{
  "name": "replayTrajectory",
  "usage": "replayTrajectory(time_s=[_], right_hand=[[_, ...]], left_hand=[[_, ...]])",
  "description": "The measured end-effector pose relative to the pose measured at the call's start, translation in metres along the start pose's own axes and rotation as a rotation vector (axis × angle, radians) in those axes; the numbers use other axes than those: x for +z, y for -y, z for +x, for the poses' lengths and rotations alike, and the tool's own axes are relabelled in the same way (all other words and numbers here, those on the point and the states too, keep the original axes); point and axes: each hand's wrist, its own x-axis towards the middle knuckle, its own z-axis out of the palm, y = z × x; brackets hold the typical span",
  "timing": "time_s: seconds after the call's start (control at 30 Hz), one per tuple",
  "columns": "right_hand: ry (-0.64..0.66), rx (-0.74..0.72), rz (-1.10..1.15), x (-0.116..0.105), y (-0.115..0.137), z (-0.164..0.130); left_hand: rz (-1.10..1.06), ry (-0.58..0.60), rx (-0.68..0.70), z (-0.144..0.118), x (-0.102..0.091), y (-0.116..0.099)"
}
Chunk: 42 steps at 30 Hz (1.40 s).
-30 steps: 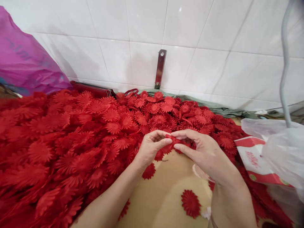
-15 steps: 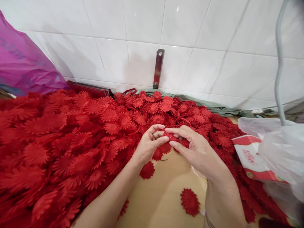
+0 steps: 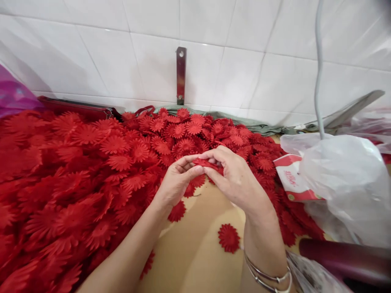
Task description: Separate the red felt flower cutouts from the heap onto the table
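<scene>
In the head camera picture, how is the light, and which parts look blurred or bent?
Head view: light is bright and even; the white tiled wall shows soft glare patches. The left hand and right hand, pinching a red flower piece, are fairly sharp. The red flower pile smears toward the left edge, and the clear plastic bag looks soft. Tile lines bend, a wide-lens distortion.

A small handicraft workshop, by the look of it. A great heap of identical red fabric flowers (image 3: 91, 171) covers the worktable (image 3: 198, 252) across the frame's left and centre. White wall tiles (image 3: 244, 61) run along the top.
</scene>
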Motion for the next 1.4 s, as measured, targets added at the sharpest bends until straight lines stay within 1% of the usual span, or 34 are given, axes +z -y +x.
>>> replayTrajectory(time_s=[0.07,0.13,0.27,0.33,0.43,0.53,0.67,0.77,0.9,1.03,1.1,1.13,1.2,1.27,1.3,1.33,1.4], right_hand=[[0.048,0.036,0.054,-0.006,0.0,-0.004],[0.098,0.063,0.124,-0.014,-0.003,-0.008],[0.065,0.058,0.229,-0.026,-0.018,-0.013],[0.128,0.06,0.29,-0.028,-0.025,-0.012],[0.278,0.051,0.392,-0.025,-0.028,-0.008],[0.324,0.04,0.46,-0.02,-0.027,-0.005],[0.259,0.071,0.478,-0.013,-0.024,-0.004],[0.199,0.072,0.453,-0.006,-0.021,-0.002],[0.15,0.056,0.364,0.008,-0.023,0.002],[0.063,0.058,0.229,0.018,-0.031,0.005],[0.011,0.054,0.165,0.019,-0.034,0.006],[-0.013,0.051,0.139,0.018,-0.034,0.006],[-0.039,0.052,0.096,0.016,-0.033,0.007],[-0.031,0.053,0.079,0.014,-0.031,0.006],[-0.022,0.053,0.082,0.013,-0.03,0.006],[-0.008,0.055,0.091,0.012,-0.029,0.005],[0.027,0.066,0.109,0.011,-0.027,0.004]], left_hand=[[0.007,-0.026,0.012,0.0,0.0,0.0],[0.004,-0.013,-0.003,-0.001,-0.001,-0.001],[0.015,0.081,-0.073,-0.004,-0.004,-0.003],[0.008,0.113,-0.102,-0.005,-0.004,-0.003],[-0.026,0.139,-0.117,-0.005,-0.004,-0.001],[-0.062,0.131,-0.101,-0.005,-0.002,0.003],[-0.125,0.047,-0.094,-0.006,0.002,0.009],[-0.168,-0.033,-0.1,-0.006,0.006,0.007],[-0.194,-0.129,-0.095,-0.003,0.008,0.003],[-0.118,-0.169,-0.069,-0.001,0.01,0.003],[-0.006,-0.196,-0.013,-0.002,0.011,0.002],[0.074,-0.207,0.044,-0.002,0.011,0.001],[0.272,-0.198,0.219,-0.004,0.011,-0.003],[0.486,-0.141,0.413,-0.006,0.009,-0.01],[0.583,-0.099,0.484,-0.006,0.008,-0.013],[0.661,-0.054,0.531,-0.007,0.006,-0.016],[0.742,0.013,0.561,-0.007,0.005,-0.02]])
